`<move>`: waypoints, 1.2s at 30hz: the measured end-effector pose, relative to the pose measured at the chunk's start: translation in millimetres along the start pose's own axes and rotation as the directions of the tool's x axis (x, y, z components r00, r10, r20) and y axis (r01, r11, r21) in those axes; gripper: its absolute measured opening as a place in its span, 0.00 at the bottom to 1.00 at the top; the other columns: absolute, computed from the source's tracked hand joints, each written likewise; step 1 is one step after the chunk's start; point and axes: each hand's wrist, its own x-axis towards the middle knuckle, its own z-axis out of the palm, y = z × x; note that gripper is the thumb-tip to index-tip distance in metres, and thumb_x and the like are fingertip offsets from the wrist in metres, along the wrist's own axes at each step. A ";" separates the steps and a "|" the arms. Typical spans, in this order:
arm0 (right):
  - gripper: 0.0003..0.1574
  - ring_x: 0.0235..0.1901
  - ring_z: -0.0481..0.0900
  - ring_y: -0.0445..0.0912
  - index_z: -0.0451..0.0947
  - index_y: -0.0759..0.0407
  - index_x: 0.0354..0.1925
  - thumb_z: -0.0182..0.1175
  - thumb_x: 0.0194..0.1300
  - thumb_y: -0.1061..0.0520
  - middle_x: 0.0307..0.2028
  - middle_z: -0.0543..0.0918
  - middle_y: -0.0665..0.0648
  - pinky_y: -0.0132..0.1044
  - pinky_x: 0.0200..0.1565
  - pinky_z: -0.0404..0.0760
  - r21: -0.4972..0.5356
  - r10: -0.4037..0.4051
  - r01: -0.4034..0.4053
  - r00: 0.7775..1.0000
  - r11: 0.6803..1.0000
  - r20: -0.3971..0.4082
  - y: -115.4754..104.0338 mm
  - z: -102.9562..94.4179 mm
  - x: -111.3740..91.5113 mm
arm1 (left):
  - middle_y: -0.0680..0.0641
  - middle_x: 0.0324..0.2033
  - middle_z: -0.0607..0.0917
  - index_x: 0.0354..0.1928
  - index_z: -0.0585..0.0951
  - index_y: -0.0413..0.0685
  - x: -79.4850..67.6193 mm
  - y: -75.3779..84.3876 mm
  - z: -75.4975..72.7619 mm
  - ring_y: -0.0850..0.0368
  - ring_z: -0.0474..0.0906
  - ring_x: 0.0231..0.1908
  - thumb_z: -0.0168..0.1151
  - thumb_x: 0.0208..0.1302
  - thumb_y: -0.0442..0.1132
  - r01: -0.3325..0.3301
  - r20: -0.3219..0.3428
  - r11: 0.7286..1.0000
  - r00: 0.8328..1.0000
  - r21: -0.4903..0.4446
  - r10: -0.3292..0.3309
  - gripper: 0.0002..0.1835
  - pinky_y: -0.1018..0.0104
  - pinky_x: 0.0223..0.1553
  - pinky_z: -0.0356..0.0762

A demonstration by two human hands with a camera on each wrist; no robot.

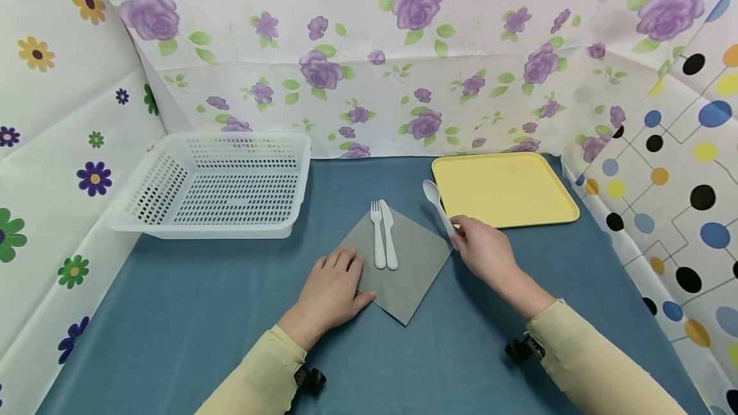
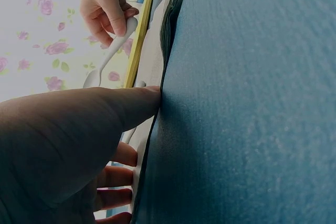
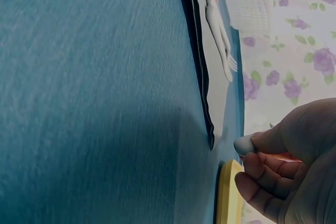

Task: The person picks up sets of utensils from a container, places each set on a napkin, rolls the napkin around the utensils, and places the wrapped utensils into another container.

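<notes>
A grey folded napkin [image 1: 415,255] lies turned like a diamond on the blue cloth. On it a white fork [image 1: 377,235] and a white knife [image 1: 389,235] lie side by side, tips pointing away. My left hand [image 1: 331,290] rests at the napkin's left edge, fingers straight and spread, with the thumb on its near left side. At the napkin's right corner my right hand [image 1: 484,248] pinches a white spoon [image 1: 438,203] by its handle end, bowl pointing away. The right wrist view shows only the handle's end [image 3: 244,144] between thumb and fingers.
A white perforated plastic basket [image 1: 230,229] stands at the back left. To the back right lies a yellow tray [image 1: 507,191], close beyond the right hand. Flowered and dotted sheets [image 1: 369,101] hang around the blue-covered table [image 1: 190,319].
</notes>
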 end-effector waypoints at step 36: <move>0.21 0.27 0.81 0.44 0.83 0.62 0.65 0.69 0.78 0.60 0.37 0.89 0.55 0.42 0.28 0.80 0.097 0.060 -0.068 0.995 0.993 0.082 -34.6 18.2 -0.6 | 0.35 0.74 0.77 0.74 0.79 0.40 -0.1 -0.1 0.9 0.36 0.71 0.75 0.73 0.74 0.60 0.009 0.005 1.000 1.000 -0.007 -0.009 0.39 0.38 0.71 0.73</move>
